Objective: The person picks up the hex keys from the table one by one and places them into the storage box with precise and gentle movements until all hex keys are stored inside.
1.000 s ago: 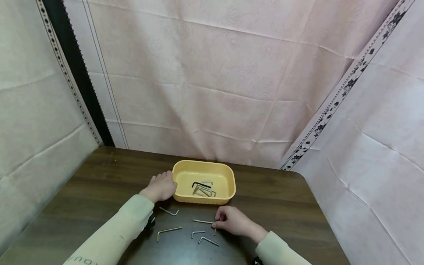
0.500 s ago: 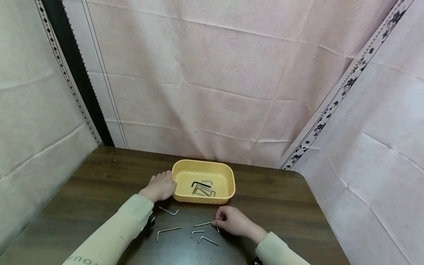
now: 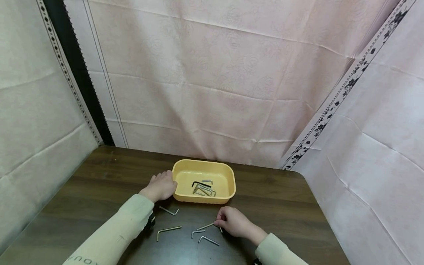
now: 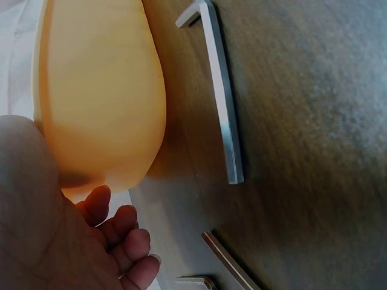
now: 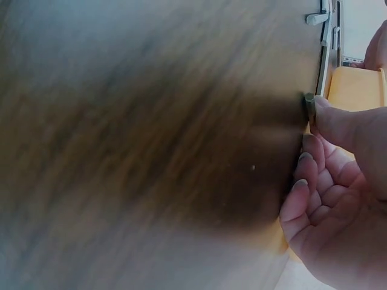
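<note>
At the left end of a yellow plastic bin (image 3: 228, 198), my left hand (image 3: 160, 186) holds the wall, its thumb by the rim and its fingers bent outside, as the left wrist view shows. My right hand (image 3: 234, 222) pinches an L-shaped hex key (image 3: 204, 227) near its bend between thumb and index finger, low over the table; the fingers hide the bend. The key's short end (image 5: 310, 101) pokes out by the thumb in the right wrist view. Inside the bin lie several hex keys, among them a black hex key (image 3: 201, 184).
More hex keys lie loose on the brown wooden table (image 3: 271, 206): a silver hex key (image 3: 169, 211), a brass-toned hex key (image 3: 169, 229), a short hex key (image 3: 198, 232) and a hex key (image 3: 209, 241) nearest the front. Pale cloth (image 3: 205, 92) hangs behind and at both sides.
The hex key in my right hand has turned, its long arm now slanting down to the left toward the short key. My left hand and the bin look unmoved.
</note>
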Available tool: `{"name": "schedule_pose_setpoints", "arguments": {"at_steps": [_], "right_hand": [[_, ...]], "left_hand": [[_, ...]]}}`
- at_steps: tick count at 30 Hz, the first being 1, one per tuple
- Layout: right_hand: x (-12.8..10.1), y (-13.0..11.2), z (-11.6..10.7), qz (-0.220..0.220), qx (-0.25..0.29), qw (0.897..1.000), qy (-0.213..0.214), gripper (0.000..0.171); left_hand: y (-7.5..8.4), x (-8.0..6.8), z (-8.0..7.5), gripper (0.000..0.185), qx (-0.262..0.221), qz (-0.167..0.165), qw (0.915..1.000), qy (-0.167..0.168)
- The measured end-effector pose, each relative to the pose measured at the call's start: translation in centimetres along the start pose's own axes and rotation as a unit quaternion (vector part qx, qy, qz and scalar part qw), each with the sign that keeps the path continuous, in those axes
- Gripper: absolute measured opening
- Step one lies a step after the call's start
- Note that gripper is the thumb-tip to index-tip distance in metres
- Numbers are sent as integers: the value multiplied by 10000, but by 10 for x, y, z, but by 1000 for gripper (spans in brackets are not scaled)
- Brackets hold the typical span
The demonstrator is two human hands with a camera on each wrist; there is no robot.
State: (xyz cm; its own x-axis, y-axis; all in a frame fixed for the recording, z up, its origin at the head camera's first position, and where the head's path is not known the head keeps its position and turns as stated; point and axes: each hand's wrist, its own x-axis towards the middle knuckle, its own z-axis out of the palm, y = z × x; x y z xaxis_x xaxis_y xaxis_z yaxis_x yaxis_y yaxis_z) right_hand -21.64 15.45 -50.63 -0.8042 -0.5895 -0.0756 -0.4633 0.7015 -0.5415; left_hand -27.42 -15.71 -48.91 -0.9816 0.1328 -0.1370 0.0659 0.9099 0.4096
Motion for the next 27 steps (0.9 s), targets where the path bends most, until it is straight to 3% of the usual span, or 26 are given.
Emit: {"name": "schedule_pose_setpoints", "arguments": {"at_steps": [10,17,27], "right_hand": [[-4,0,-8,0,140,9994,-323,15],[-8,4,-21,-155,218,9996,-60,12],[-6,-4,-57,-131,250,9990,359,12]], "left_hand": [[0,-1,-1,37,-63,-4,10000,-25],[1,0,-1,36,-76,10,10000,-41],[2,-3,-3,35,-104,3,9999,-44]]}}
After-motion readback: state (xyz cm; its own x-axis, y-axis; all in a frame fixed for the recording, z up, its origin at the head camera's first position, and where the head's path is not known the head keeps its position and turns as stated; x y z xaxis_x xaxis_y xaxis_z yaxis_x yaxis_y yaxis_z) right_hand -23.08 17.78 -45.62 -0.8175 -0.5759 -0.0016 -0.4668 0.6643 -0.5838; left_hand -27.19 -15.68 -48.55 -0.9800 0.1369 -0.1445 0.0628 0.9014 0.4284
